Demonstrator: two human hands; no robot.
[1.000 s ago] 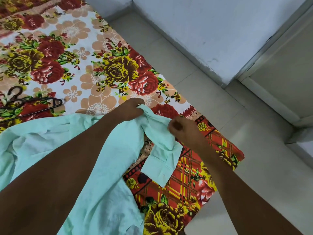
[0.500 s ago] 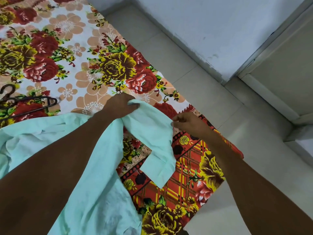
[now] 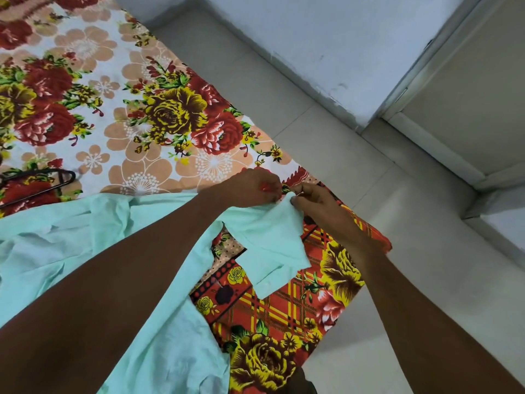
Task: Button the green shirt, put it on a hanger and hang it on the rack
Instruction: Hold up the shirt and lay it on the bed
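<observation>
The pale green shirt (image 3: 85, 237) lies crumpled across the flowered bedsheet, running from the left edge down to the bottom. One sleeve with its cuff (image 3: 270, 251) hangs from my hands over the bed's corner. My left hand (image 3: 252, 189) grips the fabric at the top of that sleeve. Close beside it, my right hand (image 3: 315, 200) pinches the same raised edge. A dark wire hanger (image 3: 42, 183) lies on the sheet at the far left, apart from the shirt. No rack is in view.
The bed's flowered sheet (image 3: 159, 115) ends in a corner (image 3: 380, 245) near my right forearm. Beyond it is pale tiled floor (image 3: 355, 172), a light wall (image 3: 312, 38) and a door frame (image 3: 426, 81) at the right.
My two hands have come together at the top of the sleeve, the right one moving left toward the left hand. The sleeve's raised edge is now bunched between them.
</observation>
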